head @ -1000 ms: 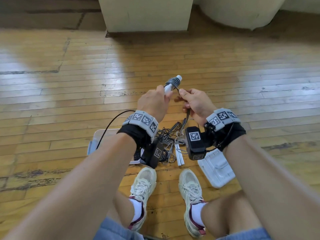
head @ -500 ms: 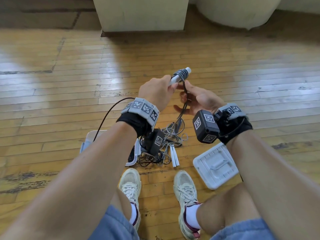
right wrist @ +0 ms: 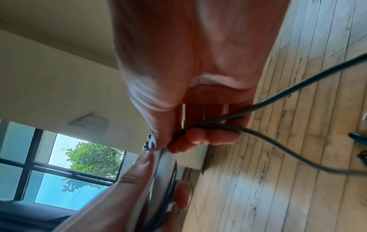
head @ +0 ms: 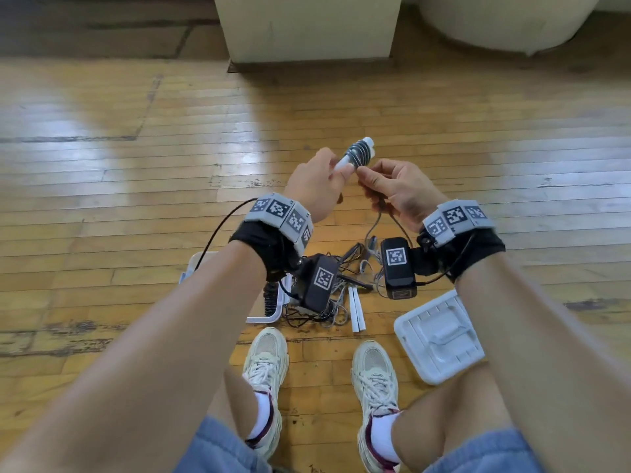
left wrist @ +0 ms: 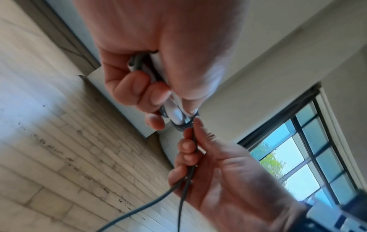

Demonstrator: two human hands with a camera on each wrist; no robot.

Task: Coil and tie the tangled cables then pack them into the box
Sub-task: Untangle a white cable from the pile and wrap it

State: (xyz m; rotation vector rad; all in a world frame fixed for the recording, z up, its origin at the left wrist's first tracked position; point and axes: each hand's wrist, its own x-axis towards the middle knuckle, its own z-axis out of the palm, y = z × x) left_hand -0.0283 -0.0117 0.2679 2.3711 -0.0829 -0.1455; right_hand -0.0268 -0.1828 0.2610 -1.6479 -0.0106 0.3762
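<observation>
1. My left hand (head: 316,186) is curled round a white tube (head: 345,162) with grey cable (head: 358,154) wound near its tip.
2. My right hand (head: 397,189) at 3 o'clock of it pinches the cable's loose strands.
3. Tangled cables (head: 341,295) lie on the floor at 6 o'clock, between the white box (head: 273,312) and its lid (head: 440,336).
</observation>
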